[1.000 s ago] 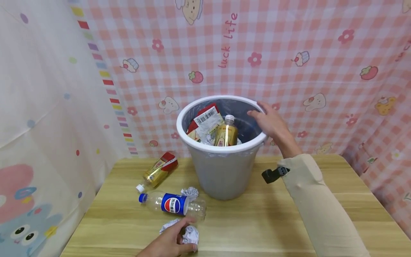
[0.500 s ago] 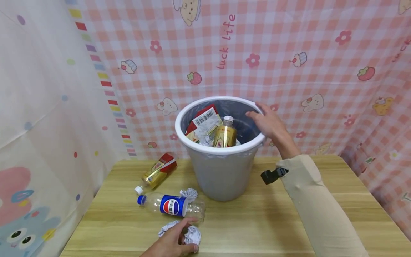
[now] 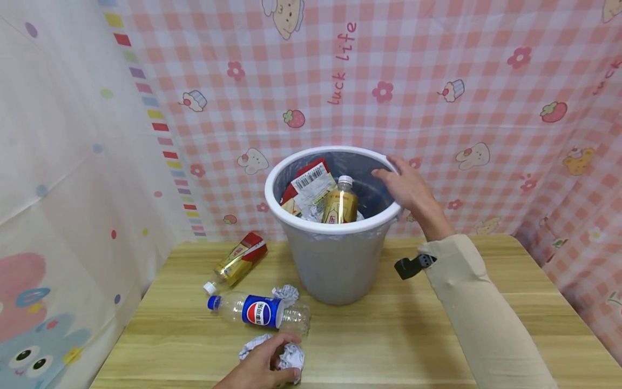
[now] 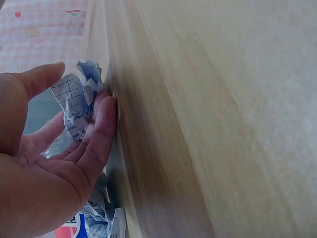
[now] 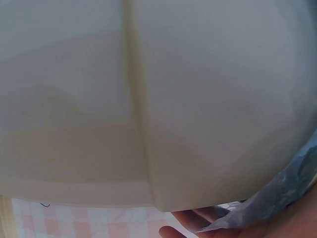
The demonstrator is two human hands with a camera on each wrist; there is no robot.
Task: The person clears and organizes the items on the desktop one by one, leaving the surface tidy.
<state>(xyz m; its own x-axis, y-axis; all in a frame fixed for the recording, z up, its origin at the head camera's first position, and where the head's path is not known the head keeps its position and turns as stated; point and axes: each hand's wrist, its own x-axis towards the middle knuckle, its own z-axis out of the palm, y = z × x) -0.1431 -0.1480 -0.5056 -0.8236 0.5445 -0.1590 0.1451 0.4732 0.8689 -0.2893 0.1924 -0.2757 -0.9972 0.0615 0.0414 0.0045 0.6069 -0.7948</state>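
My left hand [image 3: 262,364] is low on the table, its thumb and fingers round a crumpled paper ball [image 3: 292,357]. In the left wrist view, curled fingers [image 4: 101,124] cradle that printed paper, with the thumb at its upper edge. A second crumpled paper [image 3: 254,344] lies just behind the hand. Close beyond is a clear Pepsi bottle [image 3: 261,312] on its side. My right hand [image 3: 410,186] grips the white rim of a grey trash can [image 3: 335,265], thumb over the inside. The right wrist view shows the can's outer wall, some liner [image 5: 277,198] and part of the hand.
Inside the can are a yellow-labelled bottle [image 3: 341,202], red packaging with a barcode [image 3: 310,181] and crumpled paper. A gold-and-red bottle [image 3: 238,262] lies left of the can. Another paper ball [image 3: 286,293] is behind the Pepsi bottle. A checked curtain [image 3: 437,129] hangs behind the table.
The view has shifted slightly. The paper ball at my left hand has moved a little to the right with the fingers. My right hand stays on the rim.
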